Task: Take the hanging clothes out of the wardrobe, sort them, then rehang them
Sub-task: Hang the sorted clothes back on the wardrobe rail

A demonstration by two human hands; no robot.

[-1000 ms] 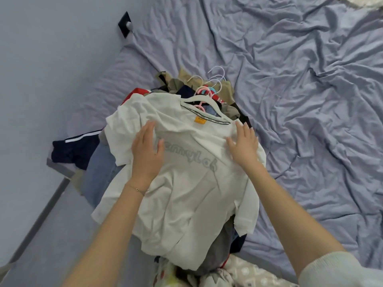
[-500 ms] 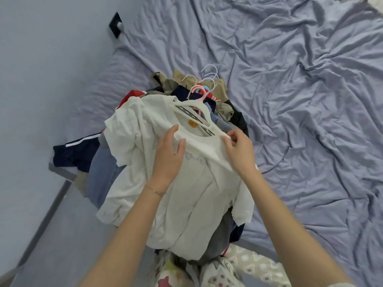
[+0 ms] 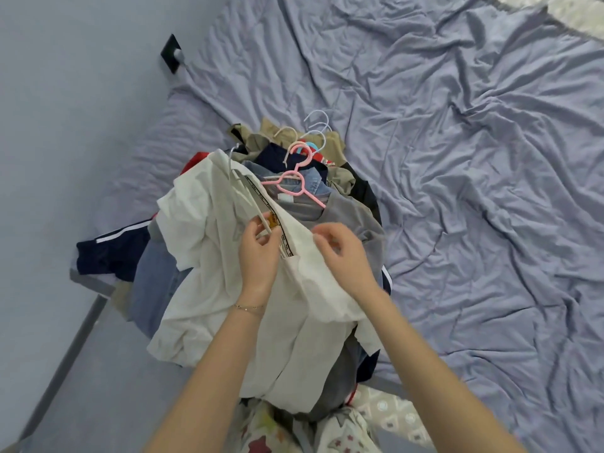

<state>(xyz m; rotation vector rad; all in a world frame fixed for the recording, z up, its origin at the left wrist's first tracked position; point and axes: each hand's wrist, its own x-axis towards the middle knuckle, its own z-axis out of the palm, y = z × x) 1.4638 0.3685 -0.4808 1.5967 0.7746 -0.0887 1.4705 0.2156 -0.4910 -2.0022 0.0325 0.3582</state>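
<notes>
A white T-shirt (image 3: 209, 256) on a white hanger (image 3: 243, 181) lies on top of a pile of hung clothes at the bed's left edge. My left hand (image 3: 258, 253) pinches the hanger's arm at the shirt's collar. To its right, my right hand (image 3: 343, 256) grips the shirt's fabric at the shoulder, lifting it. Under the shirt a grey garment (image 3: 353, 217) and a denim piece on a pink hanger (image 3: 294, 186) are uncovered. Several more hanger hooks (image 3: 313, 132) stick out at the pile's far end.
The bed has a wrinkled lavender sheet (image 3: 457, 191) spreading to the right. A blue-grey wall (image 3: 65, 125) with a black socket (image 3: 171, 53) lies left. Navy trousers with white stripes (image 3: 111, 253) hang off the bed's edge. A patterned fabric (image 3: 359, 420) shows at the bottom.
Both hands went from lying flat on the shirt to grasping its collar and shoulder. The shirt has been pulled leftward, uncovering the pink hanger and the grey garment.
</notes>
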